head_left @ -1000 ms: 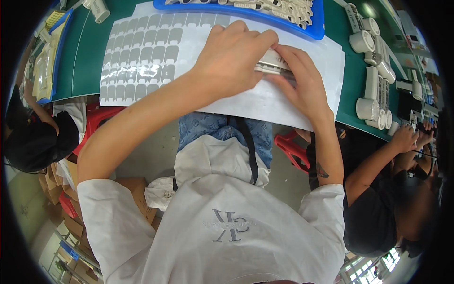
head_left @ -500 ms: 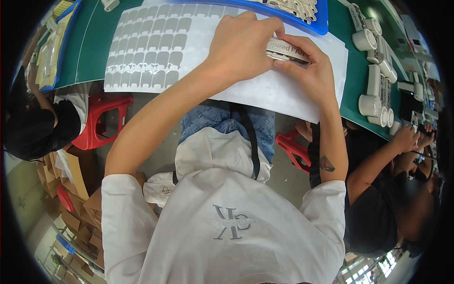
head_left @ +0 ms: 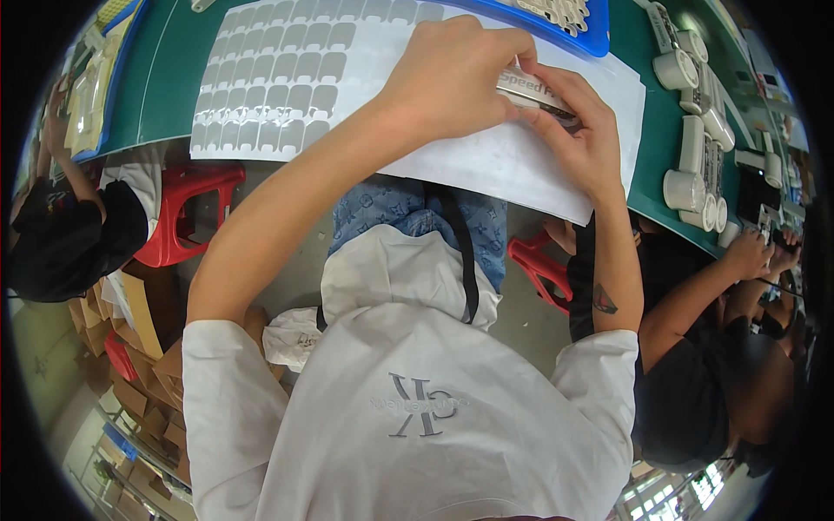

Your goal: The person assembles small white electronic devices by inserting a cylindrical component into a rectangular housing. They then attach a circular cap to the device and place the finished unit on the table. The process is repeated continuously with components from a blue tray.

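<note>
A white plastic fan housing [head_left: 524, 84] with dark lettering is held between my two hands over the white sheet [head_left: 486, 165]. My left hand [head_left: 460, 80] grips its left end, with fingers bent over the far side and the thumb at the near side. Around its right end, my right hand [head_left: 580, 120] pinches it between thumb and fingers. Both ends of the housing are hidden by my fingers. On the left part of the sheet lie rows of grey stickers [head_left: 300, 102] with rounded corners.
A blue tray [head_left: 599, 26] holding many small cream-coloured parts stands beyond my hands. White handheld devices [head_left: 682, 187] lie along the green table [head_left: 645, 174] at right. Red stools [head_left: 178, 213] stand below the table edge. A person in black [head_left: 695, 391] works at right; another sits at left.
Both hands have shifted slightly right with the fan housing between them. The right fingers now cover more of its lettering. The whole view has moved a little.
</note>
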{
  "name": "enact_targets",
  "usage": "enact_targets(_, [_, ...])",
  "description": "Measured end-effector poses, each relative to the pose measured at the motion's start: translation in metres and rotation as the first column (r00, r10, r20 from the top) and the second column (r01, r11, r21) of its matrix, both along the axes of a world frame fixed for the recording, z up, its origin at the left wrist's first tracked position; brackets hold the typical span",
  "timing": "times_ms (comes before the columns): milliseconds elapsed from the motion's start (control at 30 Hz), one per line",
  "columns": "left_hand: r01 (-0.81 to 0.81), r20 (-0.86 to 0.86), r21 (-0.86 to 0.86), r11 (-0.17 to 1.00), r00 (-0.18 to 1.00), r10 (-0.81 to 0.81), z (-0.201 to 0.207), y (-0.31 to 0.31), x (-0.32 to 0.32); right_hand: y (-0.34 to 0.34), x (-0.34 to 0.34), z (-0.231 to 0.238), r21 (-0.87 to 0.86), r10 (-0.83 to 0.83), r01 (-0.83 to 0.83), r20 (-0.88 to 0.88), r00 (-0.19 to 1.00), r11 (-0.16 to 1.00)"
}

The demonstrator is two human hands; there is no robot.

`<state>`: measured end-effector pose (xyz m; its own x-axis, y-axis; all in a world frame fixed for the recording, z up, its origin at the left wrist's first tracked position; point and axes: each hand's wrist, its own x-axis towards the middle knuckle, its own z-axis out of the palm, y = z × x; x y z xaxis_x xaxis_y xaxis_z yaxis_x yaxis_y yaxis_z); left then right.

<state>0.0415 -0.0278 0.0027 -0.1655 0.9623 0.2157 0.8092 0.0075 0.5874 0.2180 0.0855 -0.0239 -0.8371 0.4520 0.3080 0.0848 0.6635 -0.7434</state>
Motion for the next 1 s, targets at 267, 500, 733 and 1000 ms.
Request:
enact_targets(267, [-0.031,0.137,0.114,0.993,0.99,0.016,-0.001,0.003,-0.015,0.006,0.0,-0.004,-0.12,-0.06,0.043,-0.14,0.988,0.992])
enact_targets(500, [-0.251,0.605,0.192,0.949,0.792,0.087,0.003,-0.047,-0.05,0.01,0.013,0.005,0.326,-0.027,-0.022,0.145,0.989,0.945])
enact_targets(733, [-0.439,0.779,0.377,0.816,0.627,-0.022,0.014,-0.069,-0.059,0.017,0.03,0.008,0.386,-0.059,-0.028,0.211,0.976,0.922])
enact_targets(1000, [-0.588,0.783,0.461,0.664,0.623,0.008,0.0,-0.069,-0.06,0.014,0.03,0.014,0.431,-0.142,0.074,0.129,0.981,0.899])
